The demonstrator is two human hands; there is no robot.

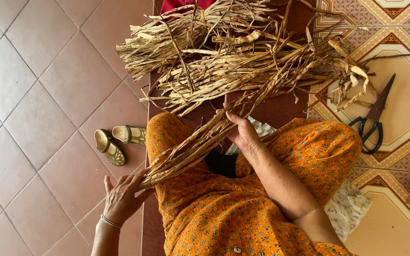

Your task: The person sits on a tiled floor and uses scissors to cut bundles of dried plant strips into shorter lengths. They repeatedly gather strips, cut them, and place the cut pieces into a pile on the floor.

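1. The left hand (122,199) is gripping the near end of a bundle (193,144) of dried leaf strips, fingers curled around it
2. The right hand (243,132) is clasping the same bundle further up, thumb and fingers closing on the strips
3. The bundle is lying across the lap, over the orange dress (243,208); its long axis is running diagonally from the left hand at lower left up to the upper right, where its far end is merging into a pile (224,52) of loose strips
4. The pile is spreading over the dark red floor strip ahead of the knees, its strips pointing mostly sideways
5. Scissors (373,121) are lying on the patterned tiles to the right, well apart from the hands
6. Two sandals (119,142) are sitting on the plain tiles just left of the knee, near the left hand
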